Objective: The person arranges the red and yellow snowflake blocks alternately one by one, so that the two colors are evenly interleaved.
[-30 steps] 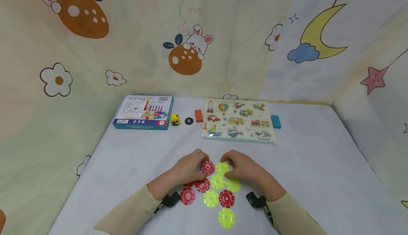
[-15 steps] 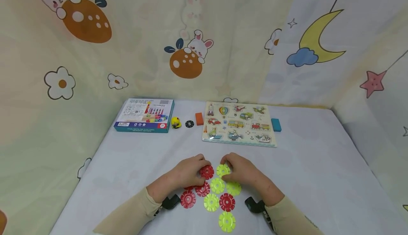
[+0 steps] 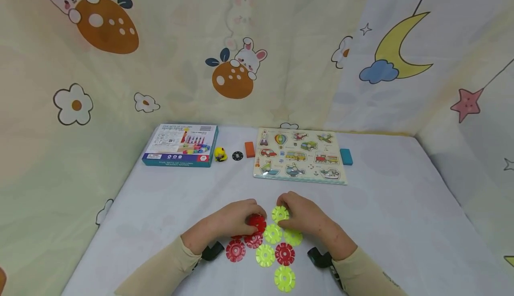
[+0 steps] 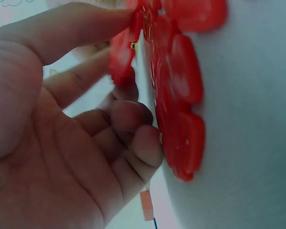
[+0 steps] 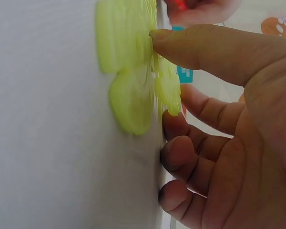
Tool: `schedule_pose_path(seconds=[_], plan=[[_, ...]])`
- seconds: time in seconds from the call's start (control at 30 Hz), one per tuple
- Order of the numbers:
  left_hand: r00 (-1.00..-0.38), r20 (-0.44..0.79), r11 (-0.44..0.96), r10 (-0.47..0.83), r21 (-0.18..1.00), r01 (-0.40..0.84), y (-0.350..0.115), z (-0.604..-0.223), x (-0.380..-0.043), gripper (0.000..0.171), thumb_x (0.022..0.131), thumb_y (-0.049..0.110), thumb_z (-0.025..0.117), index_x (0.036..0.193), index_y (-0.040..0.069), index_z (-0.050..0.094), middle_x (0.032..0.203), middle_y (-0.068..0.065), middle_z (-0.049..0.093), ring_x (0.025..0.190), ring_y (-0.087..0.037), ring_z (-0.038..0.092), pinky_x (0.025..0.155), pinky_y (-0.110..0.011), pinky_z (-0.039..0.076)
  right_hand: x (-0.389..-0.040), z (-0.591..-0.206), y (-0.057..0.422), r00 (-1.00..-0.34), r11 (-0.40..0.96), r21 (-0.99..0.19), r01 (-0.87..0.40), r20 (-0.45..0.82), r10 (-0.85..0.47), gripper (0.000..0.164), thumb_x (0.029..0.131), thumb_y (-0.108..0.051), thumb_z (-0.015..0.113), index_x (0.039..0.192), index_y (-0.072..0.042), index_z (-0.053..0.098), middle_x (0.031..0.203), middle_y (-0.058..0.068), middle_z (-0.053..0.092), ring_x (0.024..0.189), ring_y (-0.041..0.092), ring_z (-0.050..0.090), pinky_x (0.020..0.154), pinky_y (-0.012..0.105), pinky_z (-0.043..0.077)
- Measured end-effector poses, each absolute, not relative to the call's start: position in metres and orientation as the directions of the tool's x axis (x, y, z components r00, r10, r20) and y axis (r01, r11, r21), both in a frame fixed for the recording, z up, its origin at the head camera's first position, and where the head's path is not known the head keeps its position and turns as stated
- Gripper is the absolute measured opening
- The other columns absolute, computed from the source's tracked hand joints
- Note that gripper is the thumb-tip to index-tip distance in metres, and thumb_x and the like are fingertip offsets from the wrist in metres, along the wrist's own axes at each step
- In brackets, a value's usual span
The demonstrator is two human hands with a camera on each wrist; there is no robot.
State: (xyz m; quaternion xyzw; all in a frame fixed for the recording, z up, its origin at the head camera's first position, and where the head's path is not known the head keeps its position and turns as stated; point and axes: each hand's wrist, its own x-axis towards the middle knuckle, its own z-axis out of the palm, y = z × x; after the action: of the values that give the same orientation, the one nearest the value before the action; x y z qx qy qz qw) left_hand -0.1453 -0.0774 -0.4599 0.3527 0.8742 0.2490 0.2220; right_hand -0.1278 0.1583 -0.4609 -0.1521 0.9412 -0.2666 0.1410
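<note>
Red notched disc (image 3: 257, 224), one: at the near middle of the white cloth (image 3: 381, 224), pinched between thumb and index finger of the left hand (image 3: 234, 218); raised or resting, impossible to tell. Yellow-green notched disc (image 3: 280, 214), one: just to the right, held at its edges between thumb and index finger of the right hand (image 3: 303, 215).

Visible from the wrists, hidden from the head: both palms; remaining fingers of each hand loosely curled, on the left close beside flat-lying red pieces, on the right with tips near the cloth. In the right wrist view also, fingertips of the other hand beyond.

Visible whole only from the head: loose yellow-green discs (image 3: 265, 255), four, one partly under the right hand; loose red discs (image 3: 235, 250), four, one mostly hidden by the left hand.

Farther back, left to right: boxed set (image 3: 180, 146); yellow-and-black figure (image 3: 220, 154); black chip (image 3: 237, 155); orange block (image 3: 250, 149); vehicle picture board (image 3: 300, 155); teal block (image 3: 346, 156). Behind: printed curtain (image 3: 297, 82).
</note>
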Motion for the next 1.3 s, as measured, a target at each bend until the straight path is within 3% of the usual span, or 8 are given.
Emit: schedule_pose_path(seconds=[0.33, 0.6, 0.77, 1.03, 1.3], plan=[[-0.594, -0.235, 0.596, 0.770, 0.597, 0.537, -0.084, -0.454, -0.146, 0.036, 0.089, 0.027, 0.066, 0.124, 0.025, 0.062, 0.101, 0.016, 0.058, 0.082, -0.002, 0.051, 0.075, -0.021, 0.046, -0.131, -0.459, 0.156, -0.892, 0.811, -0.522, -0.266, -0.185, -0.412, 0.043, 0.074, -0.032, 0.079, 0.111, -0.022, 0.060, 0.092, -0.009, 0.051, 0.079, 0.010, 0.049, 0.070, 0.029, 0.045], [-0.586, -0.333, 0.644, 0.739, 0.606, 0.468, -0.091, -0.452, -0.145, 0.050, 0.080, 0.026, 0.074, 0.128, 0.026, 0.057, 0.099, 0.013, 0.051, 0.089, -0.006, 0.049, 0.066, -0.021, 0.047, -0.132, -0.460, 0.155, -0.888, 0.813, -0.504, -0.290, -0.176, -0.426, 0.043, 0.075, -0.033, 0.078, 0.113, -0.022, 0.062, 0.092, -0.009, 0.051, 0.078, 0.009, 0.048, 0.069, 0.029, 0.044], [-0.645, -0.287, 0.644, 0.708, 0.637, 0.423, -0.096, -0.446, -0.150, 0.048, 0.080, 0.029, 0.074, 0.125, 0.025, 0.058, 0.099, 0.015, 0.052, 0.090, -0.007, 0.050, 0.066, -0.022, 0.048, -0.134, -0.461, 0.155, -0.884, 0.819, -0.488, -0.302, -0.177, -0.432, 0.044, 0.075, -0.036, 0.077, 0.114, -0.023, 0.062, 0.093, -0.011, 0.051, 0.079, 0.008, 0.048, 0.070, 0.028, 0.044], [-0.771, -0.158, 0.598, 0.617, 0.732, 0.328, -0.121, -0.438, -0.161, 0.058, 0.083, 0.028, 0.071, 0.136, 0.019, 0.049, 0.112, 0.009, 0.054, 0.098, -0.015, 0.051, 0.070, -0.025, 0.050, -0.133, -0.461, 0.163, -0.890, 0.822, -0.516, -0.240, -0.220, -0.399, 0.048, 0.070, -0.036, 0.082, 0.113, -0.023, 0.065, 0.091, -0.010, 0.050, 0.083, 0.011, 0.047, 0.076, 0.031, 0.045], [-0.910, -0.102, 0.665, 0.401, 0.716, 0.213, -0.172, -0.437, -0.163, 0.059, 0.083, 0.028, 0.073, 0.136, 0.024, 0.049, 0.125, 0.005, 0.053, 0.105, -0.018, 0.050, 0.077, -0.031, 0.051, -0.128, -0.460, 0.163, -0.884, 0.817, -0.524, -0.239, -0.231, -0.406, 0.047, 0.070, -0.036, 0.082, 0.110, -0.021, 0.062, 0.093, -0.009, 0.050, 0.085, 0.012, 0.048, 0.078, 0.032, 0.046]])
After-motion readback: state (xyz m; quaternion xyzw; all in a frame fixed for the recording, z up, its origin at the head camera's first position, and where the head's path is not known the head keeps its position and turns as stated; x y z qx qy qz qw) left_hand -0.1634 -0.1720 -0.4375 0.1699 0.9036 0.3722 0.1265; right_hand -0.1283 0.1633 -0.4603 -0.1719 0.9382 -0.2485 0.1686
